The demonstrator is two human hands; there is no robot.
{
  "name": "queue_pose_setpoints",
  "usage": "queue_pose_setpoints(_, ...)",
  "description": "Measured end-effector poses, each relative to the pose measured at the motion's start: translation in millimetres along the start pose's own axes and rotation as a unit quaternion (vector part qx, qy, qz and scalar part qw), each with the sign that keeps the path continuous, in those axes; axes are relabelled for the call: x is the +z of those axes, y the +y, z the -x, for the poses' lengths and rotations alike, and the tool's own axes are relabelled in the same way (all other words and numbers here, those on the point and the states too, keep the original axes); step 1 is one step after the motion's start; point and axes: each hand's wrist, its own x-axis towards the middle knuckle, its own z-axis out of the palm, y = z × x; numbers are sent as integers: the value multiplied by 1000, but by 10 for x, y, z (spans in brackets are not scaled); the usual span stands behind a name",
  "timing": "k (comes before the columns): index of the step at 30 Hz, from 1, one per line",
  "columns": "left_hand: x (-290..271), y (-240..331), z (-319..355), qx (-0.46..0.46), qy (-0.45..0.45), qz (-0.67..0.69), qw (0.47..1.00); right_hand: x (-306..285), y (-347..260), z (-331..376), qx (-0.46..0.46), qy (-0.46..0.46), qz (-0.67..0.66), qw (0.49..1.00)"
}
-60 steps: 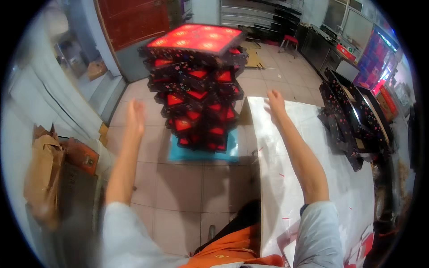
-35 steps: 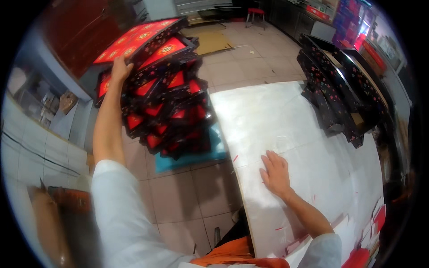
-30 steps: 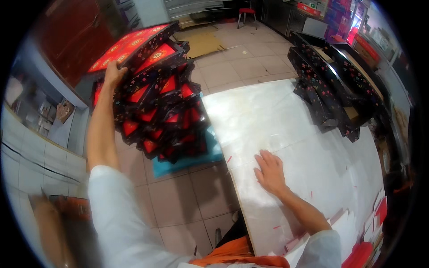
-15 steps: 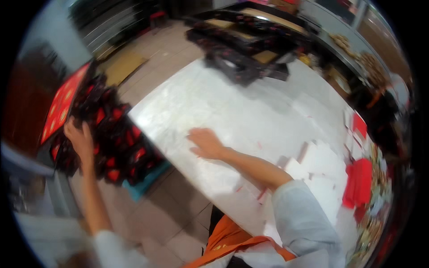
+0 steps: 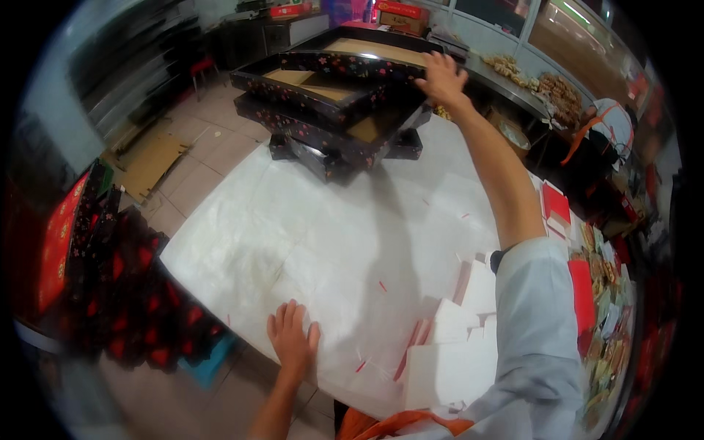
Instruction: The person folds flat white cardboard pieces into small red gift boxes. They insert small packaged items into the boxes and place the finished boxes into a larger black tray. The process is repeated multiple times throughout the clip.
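Note:
Stacked crosswise at the far end of the white-covered table (image 5: 323, 242) are several black floral box trays (image 5: 315, 132) with tan insides. My right hand (image 5: 442, 79) reaches out to the right corner of the topmost tray, fingers spread; whether it touches the rim I cannot tell. Near the table's front left edge, my left hand (image 5: 292, 341) rests on the white cover, fingers stretched out and nothing in it. To the left of the table stands a pile of black and red boxes (image 5: 139, 293), with a red printed panel (image 5: 62, 242) at its left side.
White boxes (image 5: 455, 367) lie at the table's right front, near a red box (image 5: 583, 297) and many small packets (image 5: 609, 323). Flattened cardboard (image 5: 150, 161) lies on the tiled floor. A person in an orange apron (image 5: 598, 132) bends over at the far right. A red stool (image 5: 204, 70) stands behind.
My left hand has left the red panel and come down onto the table. My right hand has risen from the tabletop to the tray stack. The view has shifted.

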Motion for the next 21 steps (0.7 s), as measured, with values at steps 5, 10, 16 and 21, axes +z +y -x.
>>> queue_pose_setpoints(5,20,21,-31,-8,6,9,1000,383,538,-284,60,-99,9,993)
queue_pose_setpoints(10,-45,-68,30,-4,20,-2,1000,174,327,-180,-15,-71,-109,991)
queue_pose_setpoints(16,68,-86,58,17,14,19,1000,-785,753,819,-38,-14,-137,990)
queue_pose_setpoints(21,101,-167,91,36,54,5,998,-1903,386,2499,-5,27,-225,974)
